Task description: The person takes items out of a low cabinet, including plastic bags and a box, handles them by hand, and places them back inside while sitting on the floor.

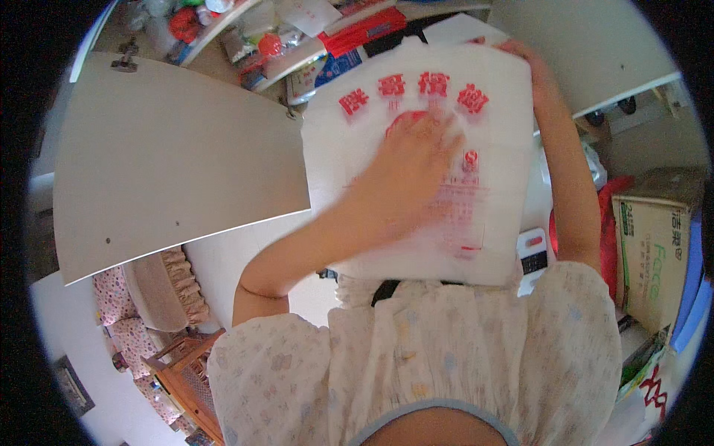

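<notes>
A large white plastic bag point(502, 167) with red print and writing lies flat and spread out before my chest. Across its middle is my left hand point(427, 142), blurred, palm down, its fingers over the red print; no grip on the plastic shows. At the bag's upper right corner, my right hand point(519, 53) holds the edge, with part of the fingers hidden. A white sheet-like piece point(463, 28) shows just beyond the bag's top edge. What lies under the bag is mostly hidden.
Open cabinet doors stand at left point(178, 161) and upper right point(591, 50). Shelves point(290, 67) with bags and boxes are beyond the bag. A cardboard box point(647, 251) is at right, a wooden chair point(189, 373) at lower left.
</notes>
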### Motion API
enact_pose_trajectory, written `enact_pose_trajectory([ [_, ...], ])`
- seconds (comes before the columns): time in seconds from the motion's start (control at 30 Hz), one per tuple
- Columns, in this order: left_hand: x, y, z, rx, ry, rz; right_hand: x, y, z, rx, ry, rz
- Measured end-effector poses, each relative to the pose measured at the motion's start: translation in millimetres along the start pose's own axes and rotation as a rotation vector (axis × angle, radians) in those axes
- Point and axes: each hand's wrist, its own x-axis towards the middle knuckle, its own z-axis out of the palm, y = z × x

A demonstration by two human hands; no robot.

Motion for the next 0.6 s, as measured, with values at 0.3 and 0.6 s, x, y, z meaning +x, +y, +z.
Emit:
enact_pose_trajectory([
  [0.3,-57,61,59,0.02,-0.201,0.184,-15,-2,30,0.104,-0.082,-0.018],
  [0.6,-71,63,89,0.109,-0.052,0.167,-12,-13,47,0.051,0.013,0.063],
])
